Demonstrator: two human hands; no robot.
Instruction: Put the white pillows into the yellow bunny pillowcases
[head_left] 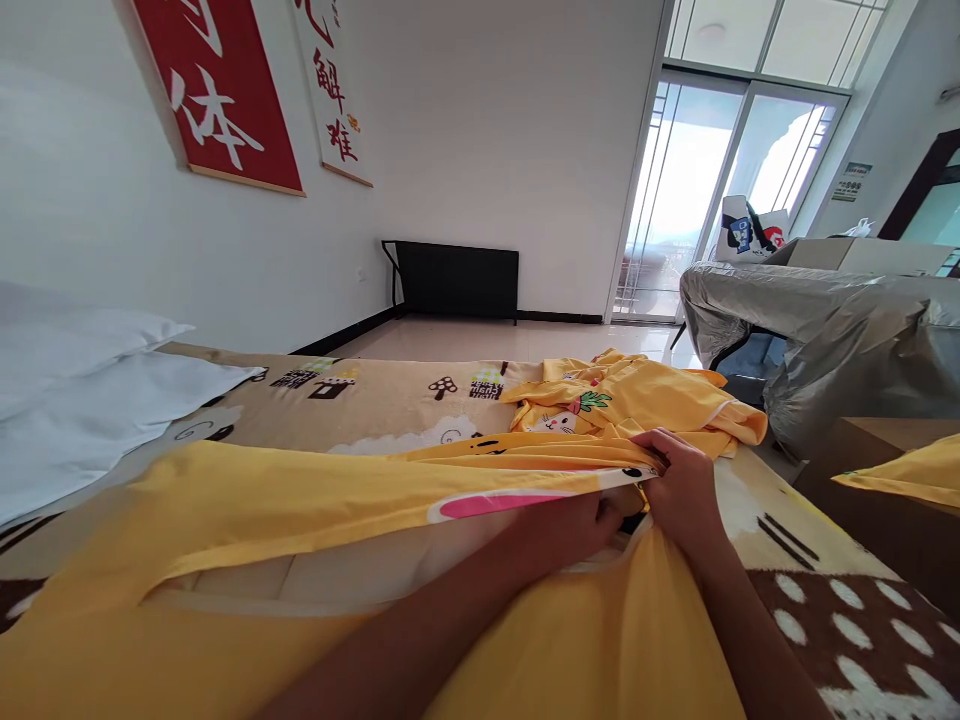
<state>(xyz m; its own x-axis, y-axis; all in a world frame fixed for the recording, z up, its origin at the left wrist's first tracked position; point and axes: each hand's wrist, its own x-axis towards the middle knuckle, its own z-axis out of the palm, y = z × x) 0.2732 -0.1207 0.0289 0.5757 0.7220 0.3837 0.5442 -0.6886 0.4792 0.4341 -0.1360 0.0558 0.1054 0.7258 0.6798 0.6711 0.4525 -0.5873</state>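
A yellow garment [300,490] with a pink and white print is spread across the bed, its opening gaping toward me. My left hand [581,525] reaches inside that opening near its right end; the fingers are partly covered by the cloth, and what they hold, if anything, is hidden. At the right end of the opening, my right hand [679,490] pinches the gathered yellow edge between thumb and fingers. Just behind the hands lies a crumpled yellow garment [645,390] with a rabbit and carrot print.
White pillows [112,390] rest at the left on the patterned blanket [390,400]. A cardboard box [847,500] with yellow cloth [915,470] stands at the right, below a table under a silver cover [825,300]. A black folded frame [457,280] leans on the far wall.
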